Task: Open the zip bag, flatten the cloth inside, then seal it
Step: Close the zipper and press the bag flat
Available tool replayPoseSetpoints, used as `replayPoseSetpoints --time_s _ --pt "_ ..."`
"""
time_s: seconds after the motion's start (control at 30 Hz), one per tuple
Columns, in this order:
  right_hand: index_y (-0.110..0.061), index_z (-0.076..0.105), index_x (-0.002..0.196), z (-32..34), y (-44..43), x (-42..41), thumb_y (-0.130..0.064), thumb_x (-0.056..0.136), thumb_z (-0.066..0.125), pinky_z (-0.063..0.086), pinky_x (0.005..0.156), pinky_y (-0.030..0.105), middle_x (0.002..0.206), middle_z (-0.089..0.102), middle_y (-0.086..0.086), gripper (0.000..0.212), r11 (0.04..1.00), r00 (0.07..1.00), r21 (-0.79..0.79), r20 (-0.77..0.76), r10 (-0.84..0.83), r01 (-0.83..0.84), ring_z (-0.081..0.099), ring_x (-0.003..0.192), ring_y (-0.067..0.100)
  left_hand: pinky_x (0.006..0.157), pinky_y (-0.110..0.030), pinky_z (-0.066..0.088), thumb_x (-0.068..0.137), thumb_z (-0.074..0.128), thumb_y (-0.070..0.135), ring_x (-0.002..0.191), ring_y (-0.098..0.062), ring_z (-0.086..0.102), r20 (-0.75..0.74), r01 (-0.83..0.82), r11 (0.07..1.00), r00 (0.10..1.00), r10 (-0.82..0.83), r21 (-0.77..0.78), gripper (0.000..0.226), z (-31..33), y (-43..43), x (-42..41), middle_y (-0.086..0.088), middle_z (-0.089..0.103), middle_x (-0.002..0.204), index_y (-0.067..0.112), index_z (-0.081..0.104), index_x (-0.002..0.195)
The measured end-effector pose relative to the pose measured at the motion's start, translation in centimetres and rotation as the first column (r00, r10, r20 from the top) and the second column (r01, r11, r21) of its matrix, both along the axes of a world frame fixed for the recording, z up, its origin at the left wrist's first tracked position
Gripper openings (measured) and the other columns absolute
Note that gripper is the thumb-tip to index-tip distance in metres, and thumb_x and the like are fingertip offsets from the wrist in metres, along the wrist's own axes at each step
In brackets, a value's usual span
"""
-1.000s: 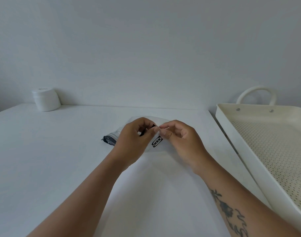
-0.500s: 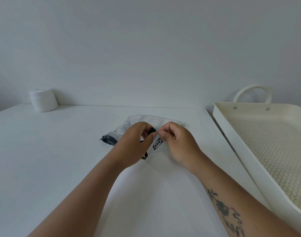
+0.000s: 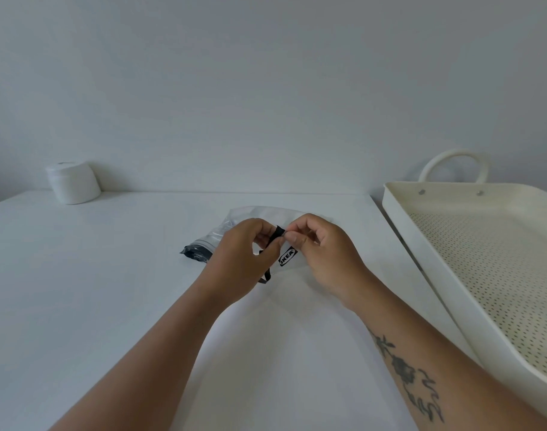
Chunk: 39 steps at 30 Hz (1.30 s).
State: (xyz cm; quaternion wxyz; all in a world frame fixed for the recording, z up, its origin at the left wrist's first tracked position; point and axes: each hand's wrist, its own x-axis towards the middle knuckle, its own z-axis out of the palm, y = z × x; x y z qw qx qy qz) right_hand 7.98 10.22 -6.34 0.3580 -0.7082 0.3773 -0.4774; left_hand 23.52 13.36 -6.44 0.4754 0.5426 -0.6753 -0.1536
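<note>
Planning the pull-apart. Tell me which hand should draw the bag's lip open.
Right, probably. The right hand pinches the zip bag at its black strip by the logo with open table beside it; the left hand can anchor.

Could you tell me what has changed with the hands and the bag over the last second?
Both hands, left and right, have lowered slightly toward the table, still pinching the zip bag at its black zip edge; more of that edge now shows below the left hand. The bag's far end, the white roll and the tray look unchanged.
</note>
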Motion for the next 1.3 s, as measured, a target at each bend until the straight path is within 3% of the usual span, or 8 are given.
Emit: replayPoseSetpoints --time_s 0.07,0.2,0.33,0.7,0.93,1.07,1.17,1.3 --pt "-0.021 0.065 0.079 0.0 0.0 0.1 -0.014 0.092 0.061 0.040 0.058 0.005 0.068 0.060 -0.013 0.015 1.000 0.999 -0.003 0.030 -0.024 0.024 0.053 0.061 -0.006 0.044 -0.006 0.043 0.089 0.066 0.023 0.066 0.007 0.058 -0.010 -0.003 1.000 1.000 0.003 0.009 0.008 -0.1 -0.1 0.0 0.005 0.066 0.081 0.028 0.065 0.082" --pt "-0.018 0.064 0.082 0.1 0.1 0.3 -0.015 0.092 0.059 0.040 0.055 0.005 0.066 0.060 -0.014 0.012 0.997 0.990 0.036 0.121 -0.070 0.067 0.053 0.059 -0.005 0.048 -0.012 0.047 0.090 0.064 0.021 0.054 0.002 0.059 0.009 -0.018 0.999 1.000 0.017 0.030 0.011 0.0 -0.2 0.2 0.009 0.063 0.072 0.021 0.062 0.079" --pt "-0.019 0.064 0.084 0.3 0.2 0.3 -0.015 0.093 0.058 0.043 0.057 0.008 0.074 0.063 -0.008 0.011 0.994 0.977 0.063 0.186 -0.100 0.090 0.055 0.062 -0.002 0.046 -0.007 0.036 0.090 0.063 0.023 0.049 0.005 0.052 0.058 -0.035 0.999 0.998 0.035 0.008 0.013 0.3 0.1 0.2 0.010 0.063 0.067 0.023 0.060 0.077" --pt "-0.021 0.066 0.086 0.6 0.3 -0.1 -0.020 0.093 0.059 0.045 0.069 0.020 0.078 0.063 -0.003 0.010 0.979 0.938 0.118 0.288 -0.193 0.165 0.055 0.071 0.008 0.071 -0.019 0.045 0.088 0.063 0.023 0.083 -0.002 0.058 0.136 -0.061 0.996 0.988 0.068 -0.059 0.011 0.9 0.3 0.9 0.011 0.066 0.082 0.028 0.060 0.079" --pt "-0.025 0.064 0.084 0.4 0.0 -0.6 -0.022 0.094 0.058 0.044 0.067 0.018 0.072 0.060 -0.011 0.011 0.984 0.955 0.093 0.244 -0.171 0.152 0.053 0.069 0.005 0.066 -0.006 0.040 0.089 0.063 0.021 0.085 0.002 0.055 0.184 -0.041 0.999 0.982 0.046 -0.031 0.008 1.1 0.6 1.6 0.009 0.064 0.086 0.025 0.062 0.082" --pt "-0.031 0.061 0.091 0.4 -0.1 -1.0 -0.030 0.093 0.059 0.045 0.069 0.018 0.083 0.063 -0.012 0.004 0.995 0.989 0.023 0.112 -0.096 0.094 0.056 0.076 0.005 0.059 -0.002 0.036 0.089 0.064 0.021 0.066 0.012 0.052 0.195 -0.023 1.000 0.981 0.022 0.003 0.010 1.2 1.1 1.4 0.011 0.064 0.083 0.027 0.061 0.081" --pt "-0.029 0.064 0.086 0.6 0.0 -0.7 -0.025 0.091 0.062 0.047 0.070 0.018 0.082 0.066 -0.010 0.006 1.000 0.988 0.014 0.157 -0.004 0.001 0.060 0.077 0.006 0.055 -0.004 0.037 0.088 0.065 0.023 0.063 0.009 0.051 0.183 -0.025 1.000 0.983 0.024 -0.002 0.011 1.2 1.1 0.9 0.013 0.062 0.077 0.030 0.062 0.079" --pt "-0.024 0.069 0.080 0.5 0.0 -0.7 -0.024 0.088 0.066 0.049 0.066 0.017 0.075 0.068 -0.009 0.008 0.997 0.966 0.070 0.257 -0.029 0.011 0.060 0.071 0.006 0.054 -0.005 0.037 0.090 0.065 0.030 0.060 0.010 0.051 0.127 -0.020 1.000 0.992 0.019 0.013 0.011 1.4 1.1 1.1 0.014 0.063 0.071 0.029 0.064 0.079"
